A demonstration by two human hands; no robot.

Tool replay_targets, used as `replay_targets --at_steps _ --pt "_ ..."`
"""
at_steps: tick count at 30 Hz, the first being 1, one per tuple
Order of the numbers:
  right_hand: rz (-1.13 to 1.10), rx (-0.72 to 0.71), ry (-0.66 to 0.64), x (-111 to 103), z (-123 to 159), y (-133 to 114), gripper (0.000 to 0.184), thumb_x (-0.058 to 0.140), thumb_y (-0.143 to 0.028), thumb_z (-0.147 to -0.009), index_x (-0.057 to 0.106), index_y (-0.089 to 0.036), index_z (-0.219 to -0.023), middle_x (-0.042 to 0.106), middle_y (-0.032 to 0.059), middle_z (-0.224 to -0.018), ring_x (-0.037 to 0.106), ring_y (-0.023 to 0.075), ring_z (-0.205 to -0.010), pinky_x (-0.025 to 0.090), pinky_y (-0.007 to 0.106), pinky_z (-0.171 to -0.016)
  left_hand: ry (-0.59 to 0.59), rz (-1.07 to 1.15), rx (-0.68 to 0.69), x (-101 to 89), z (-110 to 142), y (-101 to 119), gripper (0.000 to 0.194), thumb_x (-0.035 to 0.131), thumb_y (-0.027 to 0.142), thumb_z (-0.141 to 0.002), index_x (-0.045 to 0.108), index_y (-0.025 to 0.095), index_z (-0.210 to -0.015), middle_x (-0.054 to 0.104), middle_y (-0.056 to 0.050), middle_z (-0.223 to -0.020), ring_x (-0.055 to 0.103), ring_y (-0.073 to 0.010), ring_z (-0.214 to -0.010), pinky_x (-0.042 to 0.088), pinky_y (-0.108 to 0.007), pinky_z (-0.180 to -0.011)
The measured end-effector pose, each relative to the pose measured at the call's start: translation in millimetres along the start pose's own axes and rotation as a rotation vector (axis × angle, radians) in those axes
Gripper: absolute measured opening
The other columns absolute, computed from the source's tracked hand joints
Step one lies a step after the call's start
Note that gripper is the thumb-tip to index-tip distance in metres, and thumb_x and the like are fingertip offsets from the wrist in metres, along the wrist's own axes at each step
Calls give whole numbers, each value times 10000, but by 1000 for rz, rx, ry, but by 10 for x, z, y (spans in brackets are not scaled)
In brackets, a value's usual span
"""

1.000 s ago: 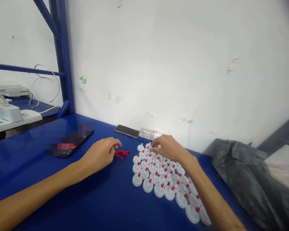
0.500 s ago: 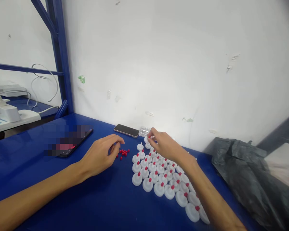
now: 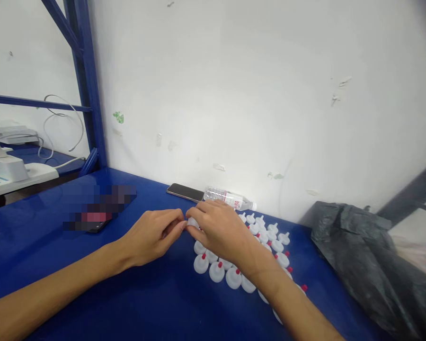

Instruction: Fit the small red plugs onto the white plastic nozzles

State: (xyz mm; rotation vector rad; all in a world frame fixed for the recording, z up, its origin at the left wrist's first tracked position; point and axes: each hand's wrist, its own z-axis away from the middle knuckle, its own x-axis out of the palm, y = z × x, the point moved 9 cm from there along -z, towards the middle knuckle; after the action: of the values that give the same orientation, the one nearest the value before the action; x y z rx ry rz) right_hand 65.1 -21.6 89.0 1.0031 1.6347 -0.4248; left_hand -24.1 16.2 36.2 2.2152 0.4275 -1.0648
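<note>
My right hand [image 3: 216, 227] is closed around a white nozzle cap [image 3: 192, 222], mostly covered by the fingers. My left hand [image 3: 156, 234] meets it at the fingertips, thumb and forefinger pinched at the nozzle cap's tip; whatever they hold is hidden. Under and beside my right forearm stand rows of white nozzle caps [image 3: 233, 278], round discs with a thin spout, many with a small red tip cap [image 3: 238, 272]. Several bare nozzle caps [image 3: 284, 238] without red tips are at the back right. The loose red tip caps are hidden behind my hands.
A phone [image 3: 185, 192] and a clear plastic bottle [image 3: 234, 199] lie against the wall. Another phone [image 3: 99, 225], partly blurred, is on the left of the blue table [image 3: 135, 303]. A black plastic bag [image 3: 355, 246] is at right, a power strip [image 3: 39, 174] at far left.
My right hand has moved left and toward me from the back row, bringing a white nozzle cap to my left hand. My left fingertips have shifted slightly right; the bottle is now more visible.
</note>
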Motion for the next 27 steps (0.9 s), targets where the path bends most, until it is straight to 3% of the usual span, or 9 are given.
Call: replay_targets --at_steps 6,14,18,20,23,25,27 --pt "-50 4 18 30 2 44 333 622 -473 -956 699 -171 -1075 754 55 -961 689 212 -900 500 358 -805 51 9 28 -55 -9 18 338 386 328 -1050 539 203 -776 586 27 -683 515 -126 -599 364 -270 -603" --pt "-14 -38 77 16 -22 17 263 640 -427 -958 710 -204 -1078 763 23 -958 692 210 -916 455 375 -844 48 88 35 -15 -28 -14 356 384 347 -1058 537 200 -773 567 28 -685 492 -126 -609 357 -275 -612" --pt "88 -99 164 -8 -52 -12 241 595 -355 -992 680 -188 -1144 769 50 -1015 688 215 -960 421 403 -934 123 256 -60 -7 -40 -98 439 354 407 -1064 446 201 -687 479 37 -641 416 -126 -590 331 -283 -590" --pt "168 -56 177 17 -48 119 177 578 -238 -990 683 -166 -1113 768 76 -1037 687 220 -976 411 403 -964 160 382 -161 0 -13 -218 462 352 460 -1055 368 215 -664 386 49 -599 346 -123 -552 299 -282 -540" --pt "187 150 147 80 40 602 179 557 -132 -969 685 -166 -1088 767 99 -1085 694 225 -989 415 397 -962 203 471 -274 -39 38 -403 462 320 500 -1051 283 233 -676 285 59 -583 274 -123 -519 257 -281 -494" --pt "64 259 122 137 144 931 175 575 -212 -980 665 -202 -1130 776 71 -1050 701 210 -941 425 390 -954 225 323 -255 -134 30 -435 448 317 482 -1051 303 231 -680 328 50 -598 329 -134 -542 286 -286 -528" --pt "-56 348 106 200 240 1170 184 575 -305 -990 644 -228 -1143 775 25 -903 699 198 -857 454 349 -868 216 93 -229 -203 -3 -432 406 334 440 -1045 418 223 -713 454 29 -639 437 -157 -598 335 -300 -588"
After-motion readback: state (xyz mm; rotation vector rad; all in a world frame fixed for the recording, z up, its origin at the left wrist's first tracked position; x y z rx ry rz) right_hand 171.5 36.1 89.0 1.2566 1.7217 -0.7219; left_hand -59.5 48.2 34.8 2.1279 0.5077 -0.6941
